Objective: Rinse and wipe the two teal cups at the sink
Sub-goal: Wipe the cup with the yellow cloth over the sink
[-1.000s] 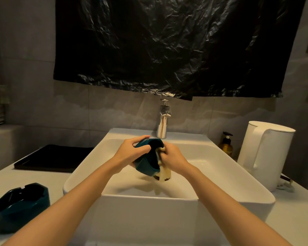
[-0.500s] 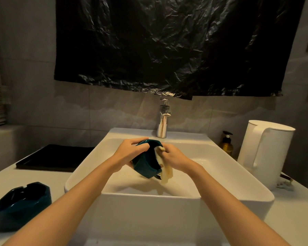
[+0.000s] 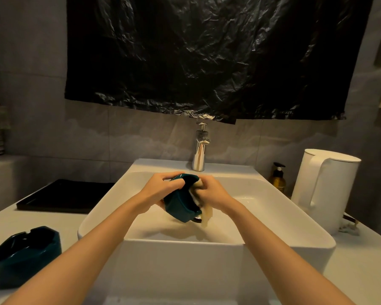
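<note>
Head view: pale cloth (image 3: 207,213) in tilted teal cup (image 3: 178,205), over white sink (image 3: 185,260).

We count two teal cups, the held cup (image 3: 178,205) above the basin and the counter cup (image 3: 24,254) at far left, and two hands, a left hand (image 3: 161,190) and a right hand (image 3: 213,192). Of every other kind we find just one apiece — one pale cloth (image 3: 207,214), one white sink (image 3: 185,267), one chrome faucet (image 3: 199,150), one white kettle (image 3: 326,190), one amber pump bottle (image 3: 278,180), one black tray (image 3: 66,194) and one black plastic sheet (image 3: 207,62) on the wall.
</note>
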`<state>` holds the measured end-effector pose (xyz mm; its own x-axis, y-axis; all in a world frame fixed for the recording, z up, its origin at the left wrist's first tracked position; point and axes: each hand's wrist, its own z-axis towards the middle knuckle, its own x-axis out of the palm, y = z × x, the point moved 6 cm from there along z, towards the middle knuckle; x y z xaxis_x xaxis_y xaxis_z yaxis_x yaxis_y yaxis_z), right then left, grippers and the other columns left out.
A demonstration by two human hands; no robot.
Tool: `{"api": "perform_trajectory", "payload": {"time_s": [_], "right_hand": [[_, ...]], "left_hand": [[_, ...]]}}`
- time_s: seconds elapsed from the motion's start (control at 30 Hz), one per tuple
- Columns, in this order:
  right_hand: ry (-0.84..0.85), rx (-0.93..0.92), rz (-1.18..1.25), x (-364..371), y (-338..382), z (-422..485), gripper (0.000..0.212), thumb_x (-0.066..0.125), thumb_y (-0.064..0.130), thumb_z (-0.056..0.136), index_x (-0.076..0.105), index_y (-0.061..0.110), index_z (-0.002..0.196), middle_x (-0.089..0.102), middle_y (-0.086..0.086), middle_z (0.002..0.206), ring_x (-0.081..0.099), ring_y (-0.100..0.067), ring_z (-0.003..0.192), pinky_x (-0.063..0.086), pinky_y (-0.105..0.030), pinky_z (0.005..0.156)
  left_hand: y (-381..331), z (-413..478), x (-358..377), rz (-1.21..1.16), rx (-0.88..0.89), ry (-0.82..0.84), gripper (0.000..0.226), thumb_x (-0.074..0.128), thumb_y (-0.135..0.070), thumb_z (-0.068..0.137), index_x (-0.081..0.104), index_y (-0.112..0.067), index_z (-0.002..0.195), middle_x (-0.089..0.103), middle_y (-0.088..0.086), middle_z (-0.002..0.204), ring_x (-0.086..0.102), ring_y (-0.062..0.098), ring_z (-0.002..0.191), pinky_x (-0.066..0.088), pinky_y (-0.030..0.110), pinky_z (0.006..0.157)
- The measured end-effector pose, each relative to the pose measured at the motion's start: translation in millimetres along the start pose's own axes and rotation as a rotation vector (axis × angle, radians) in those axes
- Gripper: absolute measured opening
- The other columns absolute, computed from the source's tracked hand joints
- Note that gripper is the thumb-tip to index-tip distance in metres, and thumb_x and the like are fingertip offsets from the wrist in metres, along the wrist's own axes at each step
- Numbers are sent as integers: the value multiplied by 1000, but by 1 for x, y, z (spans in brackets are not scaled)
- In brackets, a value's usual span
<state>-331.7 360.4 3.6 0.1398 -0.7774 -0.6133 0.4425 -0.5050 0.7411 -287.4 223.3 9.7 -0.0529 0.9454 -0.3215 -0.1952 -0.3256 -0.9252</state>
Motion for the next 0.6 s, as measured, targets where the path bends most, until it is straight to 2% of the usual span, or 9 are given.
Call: {"api": "perform_trajectory", "payload": {"time_s": [0.13, 0.2, 0.27, 0.33, 0.4, 0.47, 0.53, 0.6], "right_hand": [[-120, 10, -201, -3, -3, 1, 23, 47, 8, 94, 62, 14, 110, 66, -8, 105, 61, -24, 95, 55, -39, 83], [-225, 28, -249, -9, -2, 0, 21, 44, 9, 94, 59, 11, 109, 63, -8, 106, 58, -26, 96, 52, -38, 81], [-280, 80, -223, -11, -5, 1, 19, 42, 9, 95, 54, 9, 111, 59, -8, 106, 55, -25, 95, 47, -34, 77], [-247, 174, -100, -9, -13, 4, 18, 41, 9, 97, 48, 9, 113, 58, -9, 109, 54, -22, 97, 49, -34, 81], [-142, 260, 67, -2, -20, 6, 22, 42, 6, 96, 47, 8, 117, 58, -13, 115, 55, -23, 103, 51, -35, 87], [-56, 299, 145, 4, -22, 7, 28, 47, 0, 93, 49, 9, 119, 59, -14, 117, 56, -24, 105, 51, -34, 85], [-98, 262, 87, 1, -20, 6, 28, 54, -1, 90, 55, 11, 115, 62, -11, 112, 58, -23, 102, 50, -31, 80], [-229, 156, -19, -10, -12, 2, 20, 59, 0, 88, 63, 12, 103, 66, -8, 101, 60, -22, 94, 52, -30, 78]], "left_hand": [[1, 1, 3, -32, -39, 26, 32, 53, -27, 94, 55, -30, 127, 60, 4, 115, 57, 21, 98, 57, 31, 67], [0, 3, 3, -124, -63, 17, 45, 59, -32, 90, 47, -35, 134, 57, 3, 121, 56, 21, 101, 57, 32, 69], [-1, 4, 8, -177, -67, 49, 65, 66, -33, 85, 33, -38, 141, 48, -3, 123, 53, 20, 105, 56, 33, 73], [-1, 5, 11, -184, -40, 56, 74, 70, -27, 82, 29, -41, 141, 42, -6, 125, 51, 22, 109, 56, 38, 77], [0, 7, 5, -171, -1, -7, 64, 72, -18, 81, 40, -41, 132, 46, -2, 128, 56, 25, 109, 57, 41, 73], [2, 8, -3, -134, 18, -74, 46, 68, -13, 83, 51, -34, 120, 54, 6, 122, 60, 24, 98, 60, 37, 63], [4, 7, -3, -114, 12, -59, 40, 65, -11, 84, 55, -31, 118, 57, 5, 115, 60, 21, 92, 59, 34, 57], [3, 6, 1, -94, 26, -13, 38, 65, -10, 84, 57, -33, 113, 58, 1, 109, 60, 18, 90, 57, 31, 53]]}}
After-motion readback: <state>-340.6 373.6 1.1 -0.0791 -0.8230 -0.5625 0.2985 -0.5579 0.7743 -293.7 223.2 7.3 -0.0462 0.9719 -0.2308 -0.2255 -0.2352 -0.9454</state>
